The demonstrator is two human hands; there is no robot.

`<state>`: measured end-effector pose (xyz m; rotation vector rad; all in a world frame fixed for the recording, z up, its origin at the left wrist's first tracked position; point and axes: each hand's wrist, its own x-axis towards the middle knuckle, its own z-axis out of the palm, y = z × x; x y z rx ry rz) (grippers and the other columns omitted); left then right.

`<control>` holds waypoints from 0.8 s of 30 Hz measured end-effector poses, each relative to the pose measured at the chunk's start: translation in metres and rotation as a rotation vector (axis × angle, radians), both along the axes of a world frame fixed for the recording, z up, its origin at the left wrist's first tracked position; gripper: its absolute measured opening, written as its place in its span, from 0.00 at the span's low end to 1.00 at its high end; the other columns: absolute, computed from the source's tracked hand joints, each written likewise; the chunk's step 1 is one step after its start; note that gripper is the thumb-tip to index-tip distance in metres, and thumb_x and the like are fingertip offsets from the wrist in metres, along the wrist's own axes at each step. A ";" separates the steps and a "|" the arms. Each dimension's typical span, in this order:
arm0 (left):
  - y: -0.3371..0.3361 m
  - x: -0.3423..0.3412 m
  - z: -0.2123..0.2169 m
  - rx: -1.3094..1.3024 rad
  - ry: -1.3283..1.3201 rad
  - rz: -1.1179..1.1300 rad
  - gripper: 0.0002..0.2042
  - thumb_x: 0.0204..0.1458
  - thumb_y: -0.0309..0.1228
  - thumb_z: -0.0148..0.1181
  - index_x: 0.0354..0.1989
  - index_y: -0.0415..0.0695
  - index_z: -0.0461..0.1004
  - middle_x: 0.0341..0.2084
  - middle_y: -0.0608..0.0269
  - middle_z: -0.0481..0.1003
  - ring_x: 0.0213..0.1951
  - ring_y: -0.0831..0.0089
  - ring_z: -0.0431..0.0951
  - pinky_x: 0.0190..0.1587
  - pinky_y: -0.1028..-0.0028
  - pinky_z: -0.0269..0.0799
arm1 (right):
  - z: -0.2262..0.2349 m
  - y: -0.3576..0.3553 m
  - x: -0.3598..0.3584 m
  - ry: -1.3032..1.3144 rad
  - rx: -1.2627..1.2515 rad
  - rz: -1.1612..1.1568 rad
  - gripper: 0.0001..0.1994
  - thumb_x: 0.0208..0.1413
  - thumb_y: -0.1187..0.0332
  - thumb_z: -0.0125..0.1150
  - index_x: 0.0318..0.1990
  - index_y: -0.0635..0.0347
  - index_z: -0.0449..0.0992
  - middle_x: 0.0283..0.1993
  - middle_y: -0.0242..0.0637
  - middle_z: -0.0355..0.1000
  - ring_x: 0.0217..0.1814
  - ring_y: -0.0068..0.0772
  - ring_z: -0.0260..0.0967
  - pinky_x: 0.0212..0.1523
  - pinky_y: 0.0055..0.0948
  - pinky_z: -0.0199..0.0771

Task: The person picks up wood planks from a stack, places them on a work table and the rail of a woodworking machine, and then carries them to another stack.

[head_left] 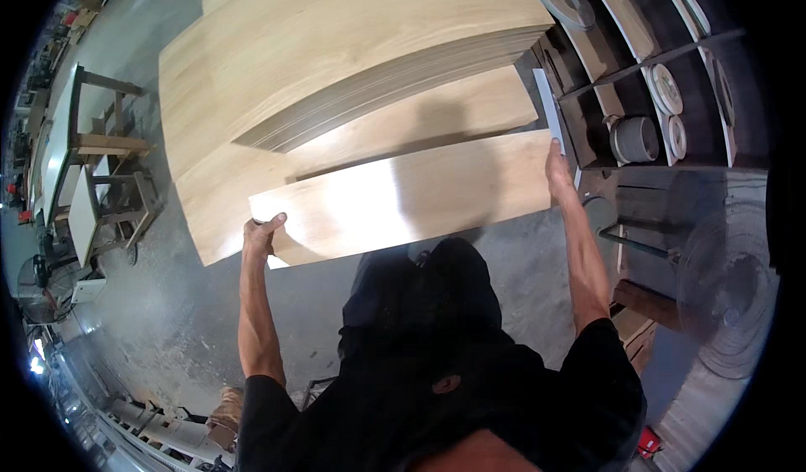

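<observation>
Across the front of my body lies a long, pale wood-grain board (353, 208), held at both short ends. My left hand (263, 235) grips its left end, thumb on top and fingers hidden underneath. At the opposite end, my right hand (558, 174) is closed on the edge with its thumb up along the corner. Just beyond it is another narrow board (420, 119) of the same pale colour. Behind that rises a stack of wide panels (361, 31), their layered edges facing me. A bright glare covers part of the held board.
Dark shelving (604, 94) at the right holds rolls of edge banding (634, 140). Below it stands a round fan (730, 296). At the left are a table (63, 149) with wooden legs and a smaller stand (88, 212). Grey concrete floor (168, 321) surrounds me.
</observation>
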<state>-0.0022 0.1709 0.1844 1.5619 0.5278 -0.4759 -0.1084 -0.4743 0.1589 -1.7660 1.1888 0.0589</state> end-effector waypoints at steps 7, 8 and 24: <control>-0.020 0.069 -0.041 0.120 0.169 -0.035 0.33 0.34 0.39 0.78 0.40 0.23 0.70 0.31 0.43 0.75 0.31 0.56 0.79 0.31 0.58 0.78 | -0.081 -0.060 0.096 0.204 -0.129 0.015 0.41 0.61 0.38 0.30 0.61 0.73 0.60 0.65 0.58 0.57 0.69 0.55 0.53 0.64 0.39 0.57; -0.015 0.068 -0.044 0.133 0.186 -0.014 0.33 0.34 0.39 0.78 0.40 0.23 0.70 0.31 0.43 0.75 0.31 0.56 0.79 0.31 0.58 0.78 | -0.080 -0.052 0.114 0.218 -0.116 0.039 0.41 0.61 0.38 0.30 0.61 0.73 0.60 0.65 0.58 0.57 0.69 0.55 0.53 0.64 0.39 0.57; -0.034 0.072 -0.052 0.323 0.218 0.052 0.18 0.39 0.39 0.72 0.21 0.35 0.74 0.17 0.61 0.72 0.18 0.70 0.71 0.20 0.69 0.67 | -0.036 -0.051 0.210 0.177 0.014 0.446 0.37 0.54 0.40 0.54 0.59 0.64 0.67 0.57 0.44 0.70 0.61 0.41 0.64 0.60 0.35 0.62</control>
